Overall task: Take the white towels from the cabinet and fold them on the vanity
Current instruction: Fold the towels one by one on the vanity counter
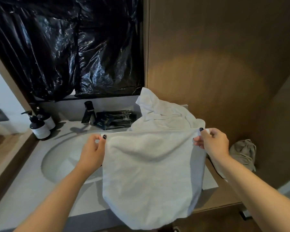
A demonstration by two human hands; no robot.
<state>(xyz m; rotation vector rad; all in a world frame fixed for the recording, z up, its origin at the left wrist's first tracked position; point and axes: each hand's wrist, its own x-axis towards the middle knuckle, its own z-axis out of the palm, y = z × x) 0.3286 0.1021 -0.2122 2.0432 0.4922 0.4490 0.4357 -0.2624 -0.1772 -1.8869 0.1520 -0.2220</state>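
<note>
A white towel [151,173] of thick, soft terry is held up above the vanity [23,190], stretched taut along its top edge and hanging in a broad, rounded sheet whose lower end drops past the counter's front edge. Its left top corner is pinched between the thumb and curled fingers of the left hand [93,151], and its right top corner is pinched in the same way by the right hand [213,141]; dark polish is seen on the nails of both thumbs.

Behind the held towel, a rumpled heap of white towels [159,113] is piled on the back right of the counter, creased and peaked against the brown wood-grain panel [224,56]. The vanity top is smooth, matte and pale grey, and an oval sink [60,158] is sunk into it just left of the hanging cloth. A dark, angular faucet [89,113] is set behind the basin, with flat black packets [115,119] lying beside it. Two dark pump bottles [40,124] with pale labels are stood at the far left corner. The area above the counter is covered by glossy, wrinkled black plastic sheeting [65,47]. A crumpled greyish cloth [243,153] is seen on a lower ledge to the right.
</note>
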